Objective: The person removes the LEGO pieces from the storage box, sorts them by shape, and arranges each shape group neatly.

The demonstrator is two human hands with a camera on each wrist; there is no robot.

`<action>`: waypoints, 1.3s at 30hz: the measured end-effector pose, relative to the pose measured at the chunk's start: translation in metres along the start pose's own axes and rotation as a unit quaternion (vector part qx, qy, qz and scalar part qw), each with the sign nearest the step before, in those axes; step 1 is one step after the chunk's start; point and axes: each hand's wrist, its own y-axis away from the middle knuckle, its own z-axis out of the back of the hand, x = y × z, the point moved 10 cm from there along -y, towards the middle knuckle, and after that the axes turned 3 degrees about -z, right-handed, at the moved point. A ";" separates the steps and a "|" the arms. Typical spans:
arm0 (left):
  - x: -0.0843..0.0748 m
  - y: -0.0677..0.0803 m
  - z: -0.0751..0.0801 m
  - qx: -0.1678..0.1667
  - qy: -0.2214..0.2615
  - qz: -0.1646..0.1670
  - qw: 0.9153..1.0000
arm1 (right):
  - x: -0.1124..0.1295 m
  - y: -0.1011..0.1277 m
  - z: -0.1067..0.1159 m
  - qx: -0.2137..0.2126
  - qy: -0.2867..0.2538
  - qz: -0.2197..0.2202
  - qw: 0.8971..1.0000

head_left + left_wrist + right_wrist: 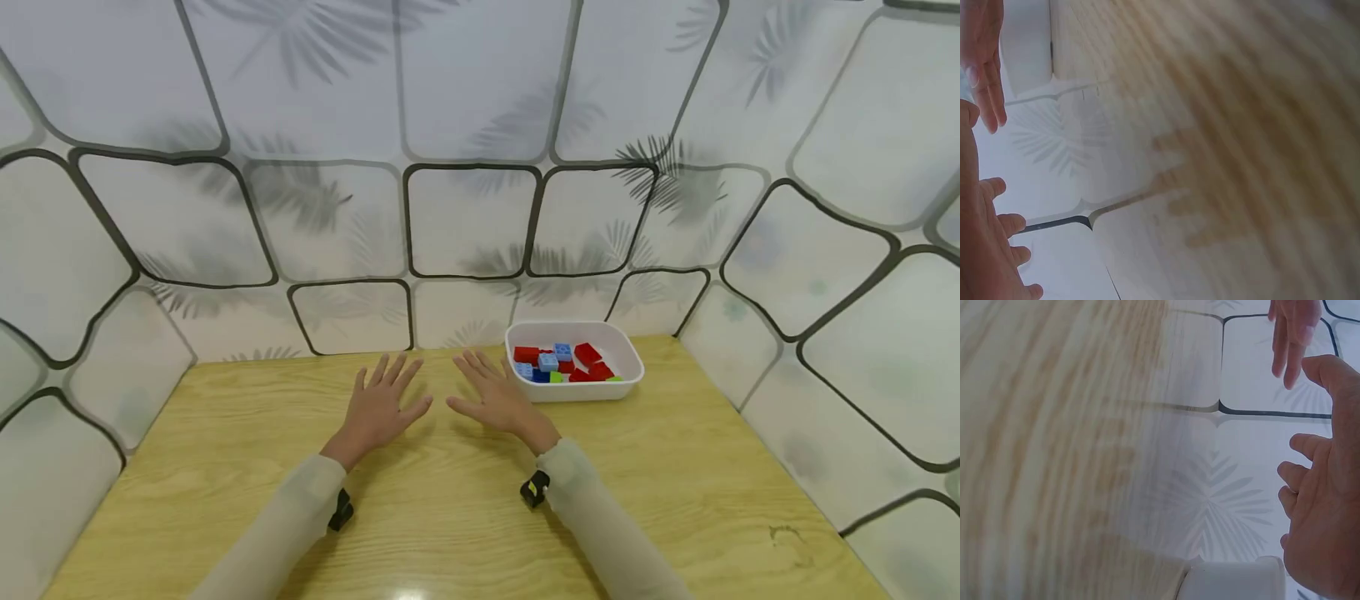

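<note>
We've got both hands out over the wooden table (225, 467), palms down, holding nothing. Our left hand (380, 406) has its fingers spread wide and straight, and our right hand (495, 400) is spread the same way just beside it, thumbs pointing at each other with a small gap between. The white tray (628, 385) sits right next to our right hand, near the back wall, and our fingertips come close to its rim. Inside it there's a pile of bricks (564, 363), mostly red with some blue and a green one.
</note>
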 end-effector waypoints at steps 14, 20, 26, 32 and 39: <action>0.005 -0.004 0.006 0.018 -0.030 -0.002 0.999 | 0.003 -0.003 0.004 0.013 0.000 0.001 1.000; 0.001 -0.001 0.007 0.024 -0.038 -0.026 0.999 | 0.003 -0.003 0.015 0.013 -0.002 0.008 1.000; -0.015 -0.003 0.009 0.017 -0.006 -0.041 0.999 | -0.014 -0.002 0.046 0.013 -0.021 0.011 1.000; -0.040 -0.018 0.001 0.022 0.131 -0.018 0.991 | -0.070 0.018 0.092 0.011 -0.138 -0.044 0.989; -0.062 -0.042 -0.022 0.042 0.352 0.060 0.933 | -0.148 0.048 0.150 -0.066 -0.179 -0.103 0.976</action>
